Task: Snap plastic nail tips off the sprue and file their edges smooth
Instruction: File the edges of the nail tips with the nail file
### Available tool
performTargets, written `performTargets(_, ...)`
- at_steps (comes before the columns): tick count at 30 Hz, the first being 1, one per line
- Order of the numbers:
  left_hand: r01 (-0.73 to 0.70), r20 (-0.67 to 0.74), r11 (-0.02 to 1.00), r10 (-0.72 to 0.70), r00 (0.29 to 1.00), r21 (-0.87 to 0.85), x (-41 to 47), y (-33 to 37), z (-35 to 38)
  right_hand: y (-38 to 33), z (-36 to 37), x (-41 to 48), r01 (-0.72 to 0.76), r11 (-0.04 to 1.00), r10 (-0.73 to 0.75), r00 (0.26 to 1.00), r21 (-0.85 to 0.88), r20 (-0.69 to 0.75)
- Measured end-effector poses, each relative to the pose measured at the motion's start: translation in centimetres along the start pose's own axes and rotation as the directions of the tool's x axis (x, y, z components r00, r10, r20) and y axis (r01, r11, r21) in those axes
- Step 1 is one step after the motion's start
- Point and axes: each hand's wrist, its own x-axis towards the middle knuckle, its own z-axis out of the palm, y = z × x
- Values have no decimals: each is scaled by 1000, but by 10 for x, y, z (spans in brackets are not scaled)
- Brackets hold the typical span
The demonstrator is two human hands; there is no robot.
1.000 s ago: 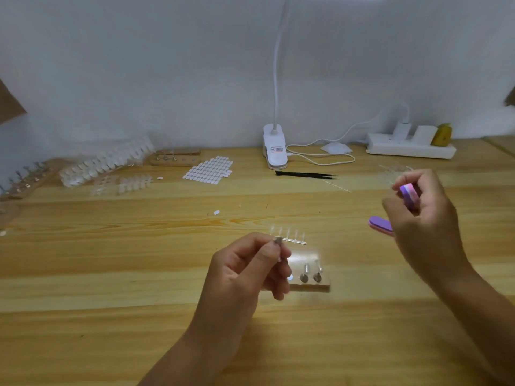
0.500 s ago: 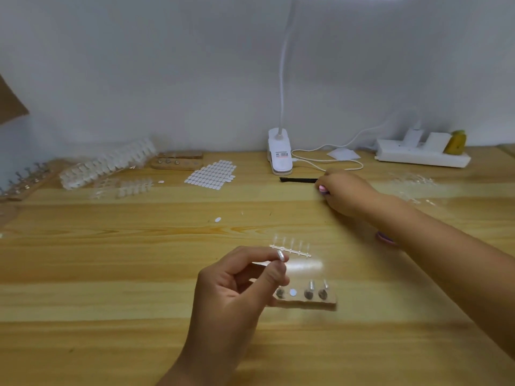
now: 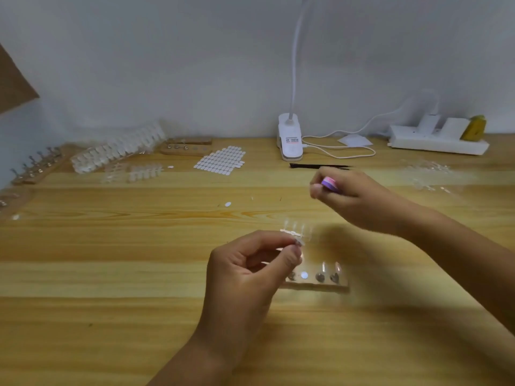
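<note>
Sprue [image 3: 291, 233] with clear nail tips is hanging above the wooden table [image 3: 111, 274], near the wooden block [image 3: 315, 286]; our left hand [image 3: 245, 277] is pinching its end. Our right hand [image 3: 354, 199] is gripping the pink-purple file [image 3: 330, 183], farther back.

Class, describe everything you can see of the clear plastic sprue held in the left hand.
The sprue is a thin strip of clear plastic with a short row of see-through nail tips rising from it; blur hides their count. The left hand pinches it near one end between thumb and forefinger, holding it roughly level above the wooden table. Nothing else touches it.
</note>
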Motion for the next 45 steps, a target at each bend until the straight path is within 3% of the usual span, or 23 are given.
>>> performTargets(4, -19, 37, 999, 18, 999, 25, -2, -2, 3, -34, -1, -67, 22, 948, -72, 986, 316, 148)
performTargets(11, -149, 109, 957, 126, 986, 248, -10, -6, 11, -37, 14, -105, -39, 816, -39, 992, 577, 123)
performTargets(18, -302, 177, 878, 252, 951, 371, -9, -5, 10, -34, 18, -112, -59, 860, -8, 992, 507, 128)
performTargets(27, -334, 214, 878, 273, 938, 343, -10, -4, 10, -38, 17, -113, -117, 755, 20, 988, 645, 156)
performTargets(33, -344, 231, 879, 279, 932, 330, -10, -2, 10, -33, 18, -114, -213, 741, 97, 972, 637, 213)
performTargets(39, -354, 247, 884, 286, 926, 306, -11, -1, 10, -34, 20, -115, -253, 662, 109, 964, 706, 244)
performTargets(45, -360, 218, 853, 296, 930, 377, -12, -1, 10, -38, 28, -117, -219, 741, 182, 975, 634, 125)
